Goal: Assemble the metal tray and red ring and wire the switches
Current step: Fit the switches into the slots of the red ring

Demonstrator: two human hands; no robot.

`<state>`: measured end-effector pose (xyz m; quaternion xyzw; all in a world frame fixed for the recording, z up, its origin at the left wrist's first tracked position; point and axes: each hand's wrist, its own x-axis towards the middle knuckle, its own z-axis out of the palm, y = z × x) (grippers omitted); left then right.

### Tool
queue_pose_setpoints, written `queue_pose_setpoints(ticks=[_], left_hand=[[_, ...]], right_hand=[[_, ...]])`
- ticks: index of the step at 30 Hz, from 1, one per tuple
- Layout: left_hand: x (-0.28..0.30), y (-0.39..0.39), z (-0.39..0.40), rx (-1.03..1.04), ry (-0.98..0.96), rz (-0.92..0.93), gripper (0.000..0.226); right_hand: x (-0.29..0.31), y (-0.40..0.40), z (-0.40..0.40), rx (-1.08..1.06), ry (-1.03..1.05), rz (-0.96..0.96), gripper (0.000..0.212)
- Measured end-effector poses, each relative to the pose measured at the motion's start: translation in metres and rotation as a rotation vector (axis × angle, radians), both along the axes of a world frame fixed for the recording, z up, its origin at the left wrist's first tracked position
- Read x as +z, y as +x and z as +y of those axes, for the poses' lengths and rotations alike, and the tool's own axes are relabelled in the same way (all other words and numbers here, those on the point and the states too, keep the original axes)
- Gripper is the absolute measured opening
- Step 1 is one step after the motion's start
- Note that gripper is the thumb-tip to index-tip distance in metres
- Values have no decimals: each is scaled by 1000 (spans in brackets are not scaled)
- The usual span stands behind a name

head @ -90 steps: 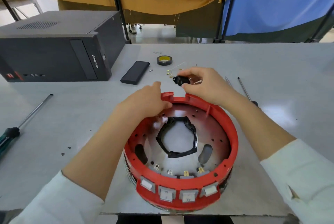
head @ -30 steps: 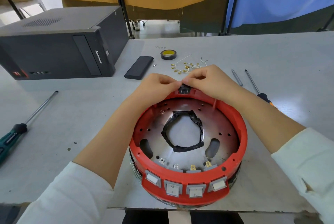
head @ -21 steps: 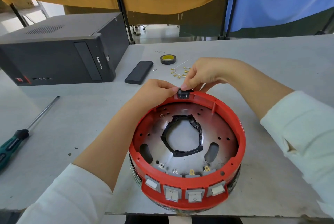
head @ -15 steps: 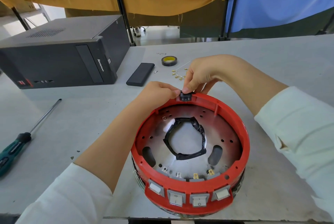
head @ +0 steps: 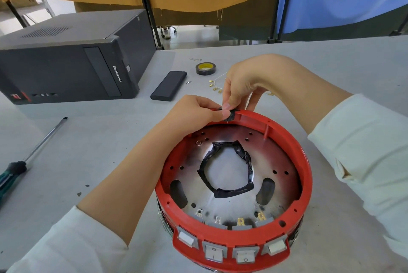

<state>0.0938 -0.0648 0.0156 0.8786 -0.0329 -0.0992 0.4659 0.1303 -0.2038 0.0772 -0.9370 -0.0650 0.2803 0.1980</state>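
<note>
The red ring (head: 305, 175) sits on the round metal tray (head: 273, 158), whose centre hole is edged with black tape. Several grey rocker switches (head: 214, 253) fill the ring's near side. A small black part (head: 231, 115) sits in the ring's far rim. My left hand (head: 196, 111) grips that rim with its thumb against the black part. My right hand (head: 240, 87) reaches down from above and pinches the same part with its fingertips.
A black computer case (head: 66, 63) stands at the back left. A dark flat block (head: 169, 85), a tape roll (head: 205, 68) and small brass terminals (head: 215, 87) lie behind the ring. A green-handled screwdriver (head: 24, 162) lies at the left.
My right hand carried the black part to the ring's far rim and seated it there. My right wrist has since risen above it, while my left hand stayed on the rim.
</note>
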Motion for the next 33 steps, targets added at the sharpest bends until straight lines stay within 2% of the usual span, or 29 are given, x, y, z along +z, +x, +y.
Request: queue_pose_setpoints(ticks=[3,11,18,22,26,30,33], left_hand=[[-1,3,-1,4,16,-3,12],[-6,12,-1,-13,68,-6,20],[-12,17,-1,-48,143,-58,20],[-16,16,-1,-42,201,-103,24],[-17,10,-1,-18,324,-163,27],[-16,5,-3,4,373,-184,28],[-12,2,-4,17,375,-173,22]], right_hand=[[0,2,0,13,-6,-1,12],[-2,7,1,38,-45,-17,3],[-4,12,2,51,-102,-26,15],[-3,14,9,76,-205,-42,19],[-5,12,12,61,-237,-58,23],[-11,0,1,-16,-78,-160,30],[-32,-24,-21,-86,143,-402,19]])
